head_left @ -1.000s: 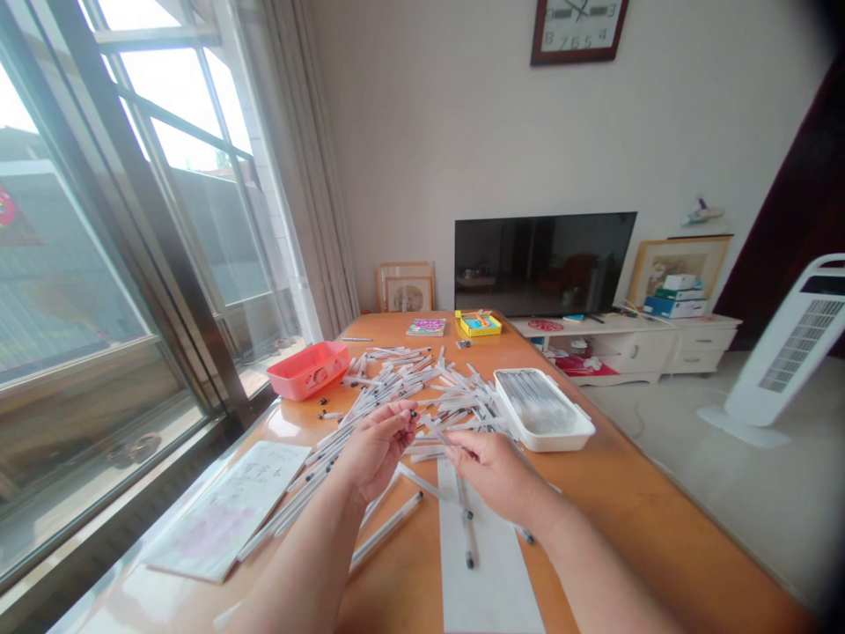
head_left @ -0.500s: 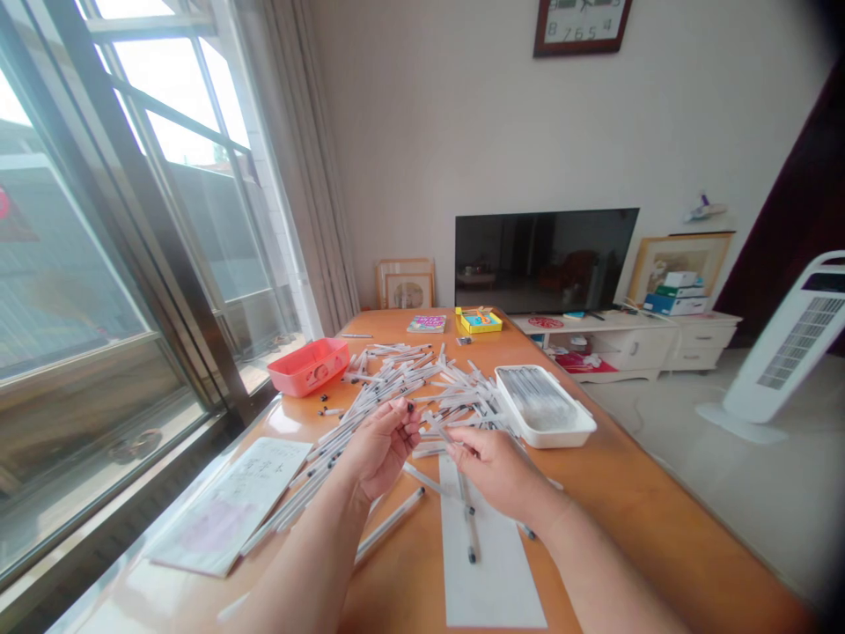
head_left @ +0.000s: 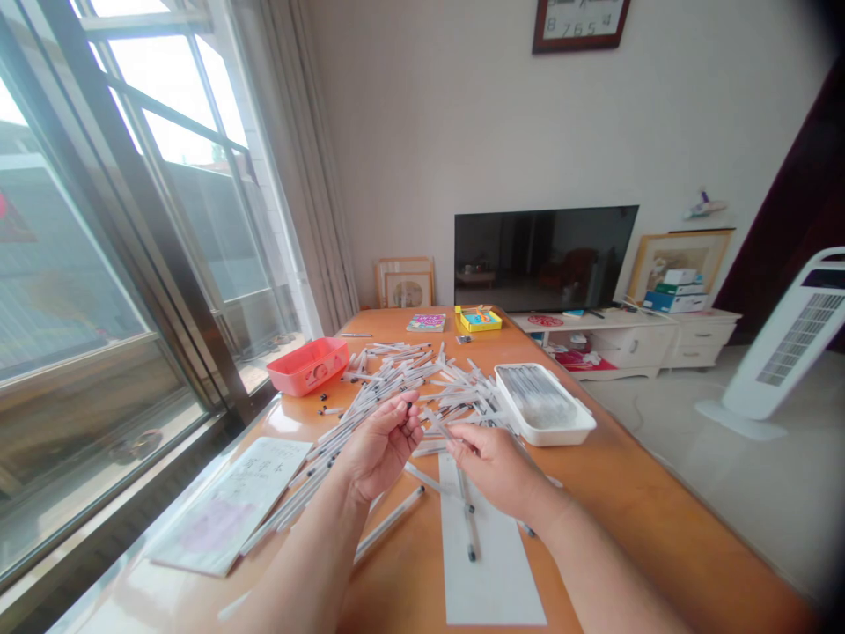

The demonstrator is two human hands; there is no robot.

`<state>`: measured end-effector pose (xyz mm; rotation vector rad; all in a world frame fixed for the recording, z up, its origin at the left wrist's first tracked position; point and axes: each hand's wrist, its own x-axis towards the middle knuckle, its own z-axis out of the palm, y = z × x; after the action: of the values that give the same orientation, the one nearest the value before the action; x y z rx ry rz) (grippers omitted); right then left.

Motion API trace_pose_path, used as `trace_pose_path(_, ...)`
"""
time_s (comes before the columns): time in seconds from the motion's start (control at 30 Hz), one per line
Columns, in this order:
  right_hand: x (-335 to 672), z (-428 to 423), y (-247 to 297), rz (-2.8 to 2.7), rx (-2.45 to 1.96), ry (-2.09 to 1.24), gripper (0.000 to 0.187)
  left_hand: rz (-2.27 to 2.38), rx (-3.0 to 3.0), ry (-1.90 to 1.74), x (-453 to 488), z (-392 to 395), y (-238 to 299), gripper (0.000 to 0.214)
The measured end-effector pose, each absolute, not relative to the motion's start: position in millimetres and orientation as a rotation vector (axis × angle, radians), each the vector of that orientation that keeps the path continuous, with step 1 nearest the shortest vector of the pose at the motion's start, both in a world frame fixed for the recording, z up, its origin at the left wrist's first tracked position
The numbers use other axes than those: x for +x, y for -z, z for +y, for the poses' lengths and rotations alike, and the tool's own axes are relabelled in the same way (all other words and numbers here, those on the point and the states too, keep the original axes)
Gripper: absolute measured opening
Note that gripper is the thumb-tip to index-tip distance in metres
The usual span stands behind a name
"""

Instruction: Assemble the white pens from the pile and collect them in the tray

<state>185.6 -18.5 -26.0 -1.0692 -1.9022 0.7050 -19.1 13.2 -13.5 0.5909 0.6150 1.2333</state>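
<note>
A big heap of white pens [head_left: 409, 380] with black tips covers the middle of the orange table [head_left: 634, 519]. My left hand [head_left: 378, 449] is raised over the heap's near edge, palm up, fingers curled and pinching a small black piece at the fingertips. My right hand [head_left: 496, 467] sits beside it, fingers closed on a thin pen part pointing toward the left hand. Under my right hand lies a white paper sheet [head_left: 492, 572] with a few pens on it.
A white tray [head_left: 545, 407] filled with pens stands right of the heap. A pink tray [head_left: 308, 367] sits at the left near the window. A notebook [head_left: 231, 506] lies near left. Books and a yellow box [head_left: 479, 320] are at the far end. A fan [head_left: 785, 343] stands on the floor.
Both hands have drifted slightly closer together and a little higher over the pile; the camera tilted down a bit.
</note>
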Motion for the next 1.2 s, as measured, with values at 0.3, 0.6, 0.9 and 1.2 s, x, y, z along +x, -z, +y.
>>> trace_pose_path(0.3,185,-21,23,-1.952,-1.122,-0.705,0.018,0.66,0.575,-1.273,-20,17,19,0.014)
trace_pose_path(0.6,182,-23,23,-2.008,-1.145,-0.675,0.019,0.703,0.673,-1.24,-15,11,16,0.014)
trace_pose_path(0.9,183,-24,22,-2.02,-1.172,-0.635,0.019,0.706,0.839,-1.214,-12,6,14,0.015)
trace_pose_path(1.2,183,-24,21,-2.023,-1.191,-0.624,0.02,0.777,1.056,-1.233,-15,8,14,0.023)
